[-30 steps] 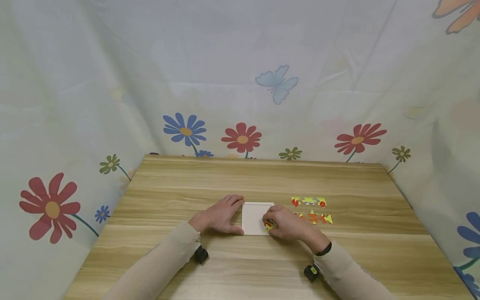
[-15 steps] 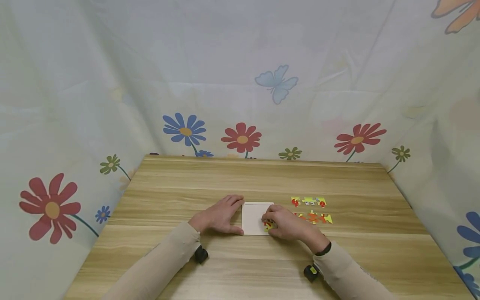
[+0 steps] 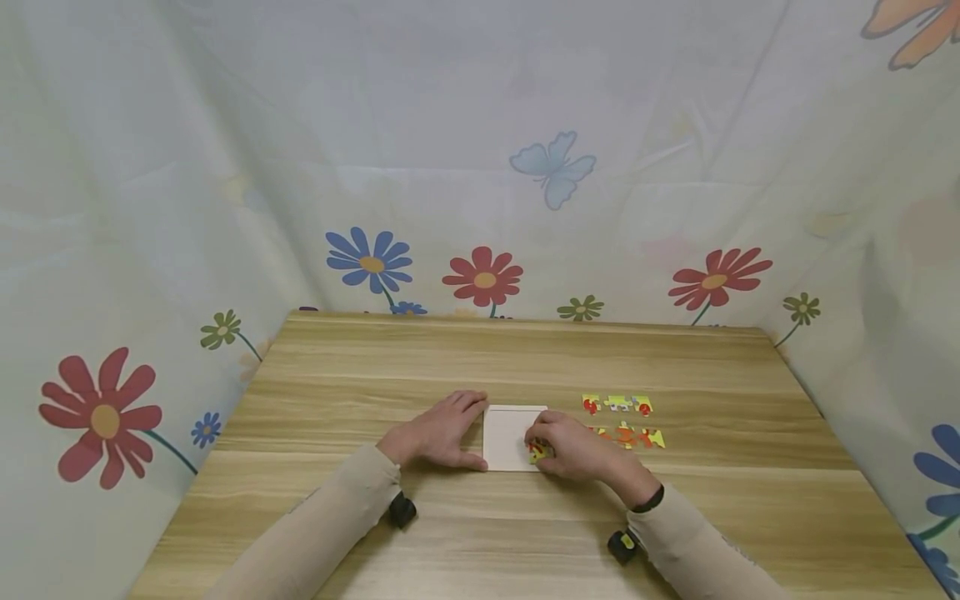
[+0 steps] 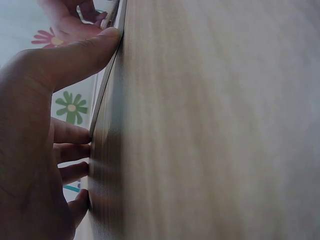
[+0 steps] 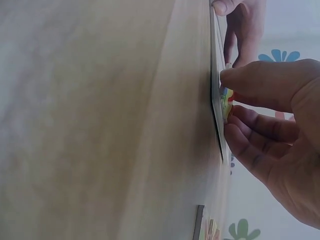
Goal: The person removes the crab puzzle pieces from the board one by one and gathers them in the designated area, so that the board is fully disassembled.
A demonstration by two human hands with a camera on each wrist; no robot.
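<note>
A pale rectangular puzzle board [image 3: 510, 437] lies flat on the table between the two hands. Along its left edge rests my left hand [image 3: 444, 433], thumb at the near corner and index fingertip toward the far one, as the left wrist view also shows. My right hand [image 3: 573, 446] pinches a yellow-and-red jigsaw piece [image 3: 538, 452] low over the board's near right corner. The right wrist view shows this piece [image 5: 227, 102] close against the board, partly hidden by the thumb and fingers; whether it lies fully flat I cannot tell.
To the right of the board lie several jigsaw pieces in two rows, a far row [image 3: 618, 403] and a near row [image 3: 626, 434] partly hidden by the right hand. The wooden table [image 3: 450, 354] ends at a flower-patterned curtain [image 3: 420, 192] behind and at both sides.
Both hands keep nearly the same place. The right fingers and the jigsaw piece shift only very slightly at the board's near right corner.
</note>
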